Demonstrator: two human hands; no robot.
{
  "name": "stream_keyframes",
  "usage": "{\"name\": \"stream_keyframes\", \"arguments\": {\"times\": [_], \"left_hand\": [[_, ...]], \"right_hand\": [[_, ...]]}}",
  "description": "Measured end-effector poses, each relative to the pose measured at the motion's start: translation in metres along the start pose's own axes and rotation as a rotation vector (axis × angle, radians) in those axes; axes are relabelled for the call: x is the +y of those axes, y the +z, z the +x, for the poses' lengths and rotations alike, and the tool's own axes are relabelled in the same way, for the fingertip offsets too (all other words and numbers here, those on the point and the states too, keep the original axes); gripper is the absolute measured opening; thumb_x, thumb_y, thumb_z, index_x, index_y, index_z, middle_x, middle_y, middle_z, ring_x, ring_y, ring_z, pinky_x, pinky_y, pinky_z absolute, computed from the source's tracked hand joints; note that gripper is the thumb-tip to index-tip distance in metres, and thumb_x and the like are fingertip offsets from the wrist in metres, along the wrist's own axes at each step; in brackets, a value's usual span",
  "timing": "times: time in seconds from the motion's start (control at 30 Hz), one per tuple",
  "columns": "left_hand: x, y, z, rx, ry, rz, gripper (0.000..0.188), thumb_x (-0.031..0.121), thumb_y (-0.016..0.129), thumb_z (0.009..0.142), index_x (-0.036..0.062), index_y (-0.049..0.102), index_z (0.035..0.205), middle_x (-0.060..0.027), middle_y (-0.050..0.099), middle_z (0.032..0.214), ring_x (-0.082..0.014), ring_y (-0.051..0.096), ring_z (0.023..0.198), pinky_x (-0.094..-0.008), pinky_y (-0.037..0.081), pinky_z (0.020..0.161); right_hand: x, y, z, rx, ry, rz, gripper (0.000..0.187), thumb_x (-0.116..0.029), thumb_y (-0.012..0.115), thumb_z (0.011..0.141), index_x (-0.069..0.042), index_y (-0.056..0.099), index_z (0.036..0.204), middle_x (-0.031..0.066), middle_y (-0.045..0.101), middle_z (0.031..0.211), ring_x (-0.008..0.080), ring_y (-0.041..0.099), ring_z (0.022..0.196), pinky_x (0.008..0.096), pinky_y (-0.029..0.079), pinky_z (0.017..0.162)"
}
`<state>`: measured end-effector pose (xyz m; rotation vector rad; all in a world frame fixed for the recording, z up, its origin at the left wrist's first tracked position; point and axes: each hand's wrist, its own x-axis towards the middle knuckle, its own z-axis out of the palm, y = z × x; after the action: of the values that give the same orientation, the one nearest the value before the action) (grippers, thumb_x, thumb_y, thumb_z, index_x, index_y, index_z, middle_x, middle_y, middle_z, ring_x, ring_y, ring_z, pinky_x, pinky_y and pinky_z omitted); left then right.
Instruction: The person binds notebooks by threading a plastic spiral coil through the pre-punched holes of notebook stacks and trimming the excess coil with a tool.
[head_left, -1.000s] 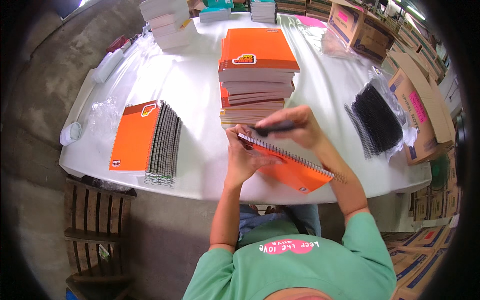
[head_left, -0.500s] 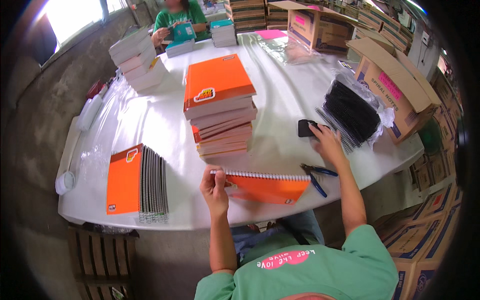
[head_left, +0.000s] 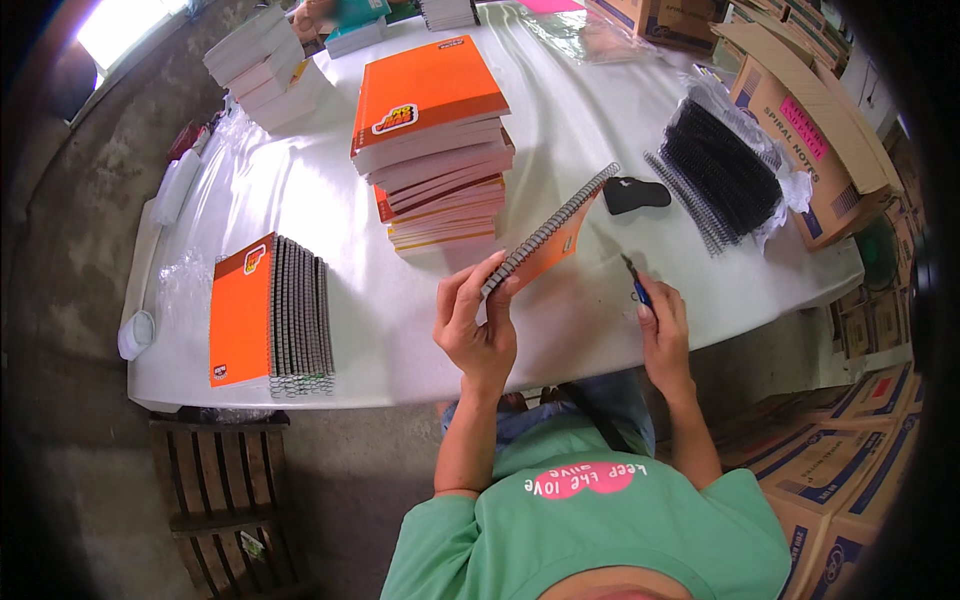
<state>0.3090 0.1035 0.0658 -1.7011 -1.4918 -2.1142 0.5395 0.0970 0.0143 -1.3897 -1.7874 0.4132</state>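
Note:
My left hand grips an orange spiral notebook by its coiled edge, tilted up over the table with the coil facing upward. In my right hand is a pair of pliers with blue handles, its dark tip pointing away from me toward the notebook's far side. A black palm-sized object lies on the table just past the notebook's far end; its kind I cannot make out. Beyond my left hand rises a tall stack of orange-covered books.
Orange spiral notebooks lie overlapped on the left of the white table. Black spiral coils rest on wrapping at the right, beside an open carton. Another book stack stands far left, near a person's hand.
My right hand has left the black object and picked up the pliers. My left hand has raised the notebook and turned its coil to point away. The view has tipped downward.

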Motion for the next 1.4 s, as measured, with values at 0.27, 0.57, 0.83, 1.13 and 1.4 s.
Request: {"name": "stream_keyframes", "arguments": {"times": [0.27, 0.57, 0.83, 1.13, 1.4], "left_hand": [[0.013, 0.003, 0.001, -0.027, 0.058, 0.056, 0.032, -0.005, 0.065, 0.077, 0.0052, 0.067, 0.107, -0.0058, 0.058, 0.082, -0.0127, 0.055, 0.069, -0.0239, 0.046, 0.062], [0.015, 0.005, -0.006, -0.072, 0.096, 0.075, 0.040, -0.012, 0.060, 0.073, 0.0061, 0.067, 0.108, -0.0043, 0.056, 0.078, -0.0149, 0.053, 0.071, -0.0255, 0.045, 0.063], [0.013, 0.010, -0.012, 0.019, 0.262, 0.119, 0.038, -0.008, 0.065, 0.068, 0.0017, 0.068, 0.105, -0.0037, 0.056, 0.079, -0.0184, 0.054, 0.071, -0.0290, 0.046, 0.064], [-0.004, -0.037, 0.004, 0.297, -0.446, -0.448, 0.032, 0.016, 0.051, 0.096, -0.0028, 0.051, 0.122, -0.0028, 0.058, 0.089, -0.0063, 0.055, 0.076, -0.0220, 0.050, 0.071], [0.024, -0.085, 0.013, 0.433, -0.347, -0.735, 0.030, 0.011, 0.042, 0.098, -0.0023, 0.049, 0.124, -0.0059, 0.056, 0.101, -0.0081, 0.054, 0.087, -0.0239, 0.046, 0.080]], "right_hand": [[-0.121, -0.026, 0.024, -0.041, -0.401, -0.137, 0.048, -0.029, 0.070, 0.078, -0.023, 0.058, 0.123, 0.0055, 0.051, 0.111, 0.0247, 0.045, 0.101, 0.0406, 0.032, 0.090], [-0.126, -0.028, 0.025, -0.163, -0.357, -0.121, 0.043, -0.033, 0.064, 0.082, -0.022, 0.057, 0.123, 0.0063, 0.053, 0.107, 0.0238, 0.048, 0.096, 0.0409, 0.038, 0.083], [-0.107, -0.034, 0.015, -0.683, 0.210, 0.697, 0.050, -0.033, 0.059, 0.088, -0.011, 0.047, 0.131, 0.0147, 0.054, 0.105, 0.0266, 0.054, 0.097, 0.0369, 0.046, 0.078], [-0.016, -0.012, 0.000, -0.281, -0.074, -0.410, 0.055, -0.037, 0.060, 0.084, -0.018, 0.046, 0.134, 0.0181, 0.043, 0.126, 0.0347, 0.039, 0.119, 0.0499, 0.026, 0.103], [-0.061, 0.034, 0.039, -0.208, -0.015, 0.636, 0.064, -0.031, 0.057, 0.090, -0.002, 0.029, 0.140, 0.0132, 0.036, 0.139, 0.0226, 0.031, 0.131, 0.0443, 0.024, 0.108]]}}
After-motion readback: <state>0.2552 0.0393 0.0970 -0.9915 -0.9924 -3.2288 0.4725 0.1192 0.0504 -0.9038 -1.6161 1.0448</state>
